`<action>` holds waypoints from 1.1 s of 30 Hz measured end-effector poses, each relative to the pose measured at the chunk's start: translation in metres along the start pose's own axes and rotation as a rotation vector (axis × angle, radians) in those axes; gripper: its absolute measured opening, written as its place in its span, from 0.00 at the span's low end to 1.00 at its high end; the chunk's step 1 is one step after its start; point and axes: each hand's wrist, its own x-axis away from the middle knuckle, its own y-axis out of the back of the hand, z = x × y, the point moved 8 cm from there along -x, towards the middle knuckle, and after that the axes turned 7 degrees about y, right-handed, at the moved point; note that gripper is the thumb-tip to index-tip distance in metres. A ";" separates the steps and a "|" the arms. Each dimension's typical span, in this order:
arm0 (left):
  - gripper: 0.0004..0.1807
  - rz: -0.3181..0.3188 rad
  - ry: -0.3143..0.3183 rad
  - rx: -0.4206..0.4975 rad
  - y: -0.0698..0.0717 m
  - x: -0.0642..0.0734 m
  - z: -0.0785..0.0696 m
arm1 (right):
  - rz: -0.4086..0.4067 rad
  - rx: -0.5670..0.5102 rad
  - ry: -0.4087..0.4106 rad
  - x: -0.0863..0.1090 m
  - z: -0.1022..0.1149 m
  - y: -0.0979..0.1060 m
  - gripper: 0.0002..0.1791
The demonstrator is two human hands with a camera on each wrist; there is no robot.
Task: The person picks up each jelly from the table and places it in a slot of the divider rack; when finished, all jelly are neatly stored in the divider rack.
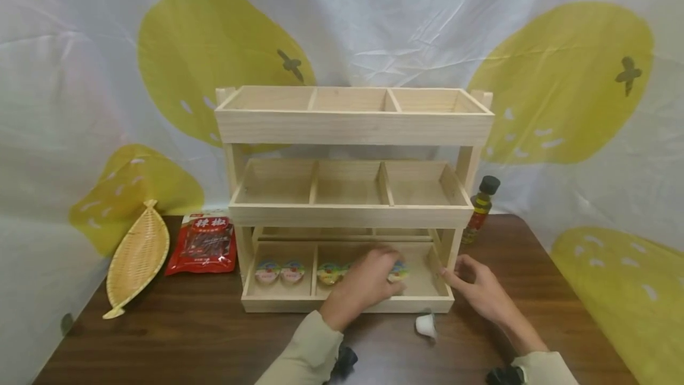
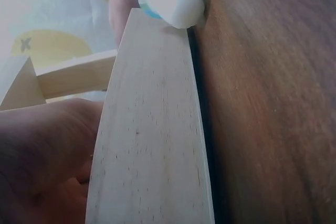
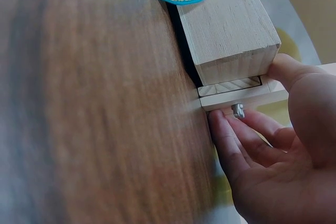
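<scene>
A three-tier wooden rack (image 1: 355,129) stands on the table, each tray split into three compartments. My left hand (image 1: 369,278) reaches into the bottom tray, fingers and thumb around a jelly cup (image 1: 398,271) at its right side. Two jelly cups (image 1: 267,273) sit lids up in the left compartment. Another jelly cup (image 1: 329,274) is in the middle one, with one more partly hidden by my hand. My right hand (image 1: 481,287) grips the rack's lower right corner, thumb at the tray and fingers (image 3: 231,140) outside the leg. A white jelly cup (image 1: 426,325) lies tipped before the tray.
Left of the rack are a red packet of dried chili (image 1: 203,245) and a woven leaf-shaped basket (image 1: 138,254). A dark-capped bottle (image 1: 481,210) stands behind the rack's right side. A patterned curtain (image 1: 374,28) hangs behind the brown table (image 1: 203,331).
</scene>
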 end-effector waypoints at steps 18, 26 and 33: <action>0.18 0.038 -0.019 -0.047 0.006 0.006 0.001 | 0.003 0.009 0.004 0.000 -0.003 0.000 0.20; 0.14 0.094 -0.028 0.012 0.007 0.005 0.003 | 0.004 0.006 0.009 0.000 -0.002 -0.001 0.20; 0.14 0.100 -0.019 0.073 0.009 0.005 0.005 | 0.009 -0.006 0.011 -0.001 -0.002 -0.002 0.21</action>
